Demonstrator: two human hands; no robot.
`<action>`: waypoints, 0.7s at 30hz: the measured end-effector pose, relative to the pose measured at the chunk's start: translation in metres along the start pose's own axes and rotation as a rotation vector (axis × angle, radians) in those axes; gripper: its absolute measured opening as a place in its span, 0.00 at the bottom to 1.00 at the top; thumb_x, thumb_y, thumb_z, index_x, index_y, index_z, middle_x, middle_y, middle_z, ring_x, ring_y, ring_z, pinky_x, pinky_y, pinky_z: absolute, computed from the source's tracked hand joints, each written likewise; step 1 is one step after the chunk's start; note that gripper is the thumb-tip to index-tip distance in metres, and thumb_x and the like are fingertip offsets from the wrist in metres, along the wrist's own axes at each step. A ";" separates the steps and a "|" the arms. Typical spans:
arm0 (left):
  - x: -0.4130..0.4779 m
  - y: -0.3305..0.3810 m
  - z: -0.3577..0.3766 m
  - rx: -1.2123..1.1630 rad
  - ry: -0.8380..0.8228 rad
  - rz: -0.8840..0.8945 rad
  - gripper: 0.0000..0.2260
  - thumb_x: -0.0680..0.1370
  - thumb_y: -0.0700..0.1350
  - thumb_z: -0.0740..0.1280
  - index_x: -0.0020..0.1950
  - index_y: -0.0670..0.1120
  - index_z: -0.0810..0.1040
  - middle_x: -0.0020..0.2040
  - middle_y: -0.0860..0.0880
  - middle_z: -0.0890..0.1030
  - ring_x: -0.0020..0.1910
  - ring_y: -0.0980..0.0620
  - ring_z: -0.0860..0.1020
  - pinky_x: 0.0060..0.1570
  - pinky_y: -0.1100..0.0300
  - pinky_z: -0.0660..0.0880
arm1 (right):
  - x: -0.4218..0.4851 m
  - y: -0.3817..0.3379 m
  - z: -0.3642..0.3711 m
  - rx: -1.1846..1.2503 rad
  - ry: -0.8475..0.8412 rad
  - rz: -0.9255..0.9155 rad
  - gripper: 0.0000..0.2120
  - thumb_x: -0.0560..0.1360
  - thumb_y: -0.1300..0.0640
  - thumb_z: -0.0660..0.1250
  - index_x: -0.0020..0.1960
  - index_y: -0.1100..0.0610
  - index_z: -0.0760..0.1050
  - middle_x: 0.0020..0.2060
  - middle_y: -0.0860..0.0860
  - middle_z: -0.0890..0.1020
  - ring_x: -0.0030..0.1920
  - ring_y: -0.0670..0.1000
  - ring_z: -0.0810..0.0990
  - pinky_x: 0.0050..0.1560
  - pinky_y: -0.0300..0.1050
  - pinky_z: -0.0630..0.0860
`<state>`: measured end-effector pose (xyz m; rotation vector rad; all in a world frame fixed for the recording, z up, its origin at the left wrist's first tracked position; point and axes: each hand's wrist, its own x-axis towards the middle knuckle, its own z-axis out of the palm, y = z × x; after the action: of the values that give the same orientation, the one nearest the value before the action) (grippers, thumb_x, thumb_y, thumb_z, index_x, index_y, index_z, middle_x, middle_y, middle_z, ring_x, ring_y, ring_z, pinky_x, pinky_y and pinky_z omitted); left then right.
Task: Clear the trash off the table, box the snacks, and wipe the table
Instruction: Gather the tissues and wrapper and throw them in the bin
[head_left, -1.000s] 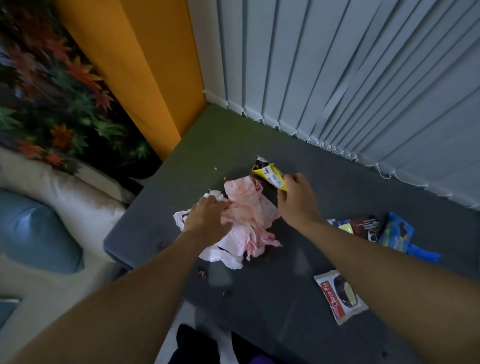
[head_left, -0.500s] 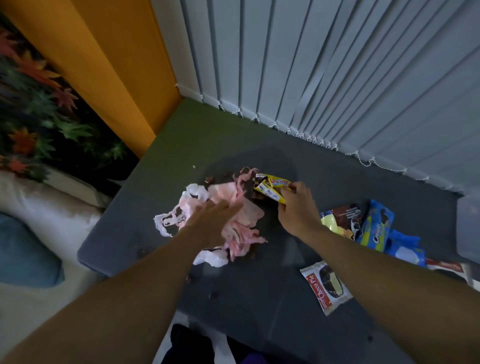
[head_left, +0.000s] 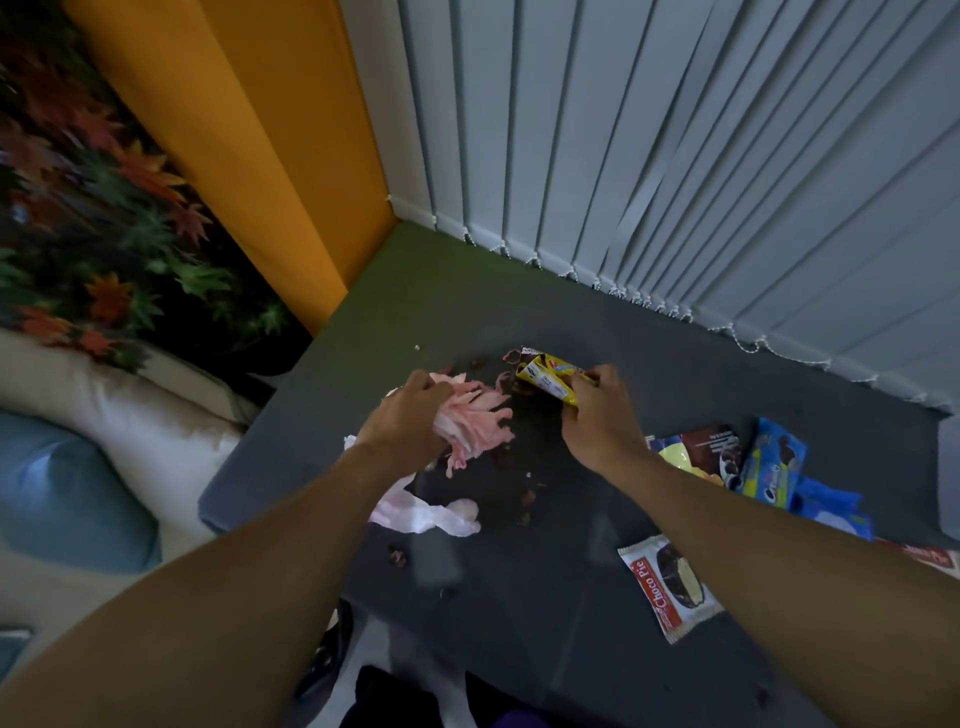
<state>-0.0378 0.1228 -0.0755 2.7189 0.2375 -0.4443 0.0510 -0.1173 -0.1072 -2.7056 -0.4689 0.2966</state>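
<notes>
A wad of pink-stained tissue (head_left: 475, 423) is gripped in the left hand (head_left: 405, 421), with the fingers curled tightly round it and shredded ends hanging out below the fist. It is held just left of the yellow wrapper (head_left: 545, 382). That torn wrapper is pinched at its right end between the thumb and the bunched fingers of the right hand (head_left: 597, 415). Whether its far end is resting on the dark table (head_left: 519, 623) or is lifted just clear cannot be told.

A second, paler piece of tissue (head_left: 436, 514) is left lying on the table nearer than the wrapper and to its left, partly covered by the left forearm. Dark crumbs (head_left: 524, 499) are scattered nearer than the wrapper, between the two forearms. To the wrapper's right and somewhat nearer, a brown packet (head_left: 701, 449) and a blue Oreo packet (head_left: 774, 462) are laid side by side. Nearer still, a Choco Pie packet (head_left: 667, 587) is laid flat beside the right forearm. Beyond the wrapper, vertical blinds (head_left: 675, 156) are hung.
</notes>
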 end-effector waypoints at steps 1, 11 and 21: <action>-0.003 -0.001 -0.002 0.001 0.011 -0.004 0.26 0.73 0.46 0.75 0.69 0.51 0.72 0.63 0.49 0.72 0.55 0.43 0.79 0.55 0.48 0.80 | 0.000 -0.003 -0.001 -0.002 0.007 -0.003 0.13 0.78 0.60 0.65 0.61 0.61 0.75 0.60 0.58 0.68 0.59 0.58 0.71 0.58 0.51 0.74; -0.037 -0.024 0.011 0.095 -0.212 -0.054 0.33 0.70 0.60 0.73 0.73 0.54 0.67 0.65 0.50 0.69 0.62 0.46 0.73 0.59 0.48 0.76 | -0.008 -0.017 0.004 -0.022 0.039 -0.026 0.13 0.79 0.57 0.64 0.61 0.59 0.75 0.60 0.56 0.69 0.59 0.57 0.71 0.60 0.50 0.73; -0.057 -0.035 0.057 0.269 -0.202 -0.016 0.39 0.69 0.62 0.74 0.74 0.50 0.62 0.72 0.45 0.62 0.69 0.42 0.66 0.56 0.42 0.78 | -0.024 -0.019 0.024 -0.055 0.015 -0.033 0.13 0.79 0.56 0.65 0.61 0.60 0.75 0.60 0.56 0.69 0.58 0.54 0.72 0.55 0.47 0.75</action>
<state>-0.1143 0.1270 -0.1180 2.9038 0.1546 -0.8023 0.0171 -0.1017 -0.1176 -2.7480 -0.5246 0.2584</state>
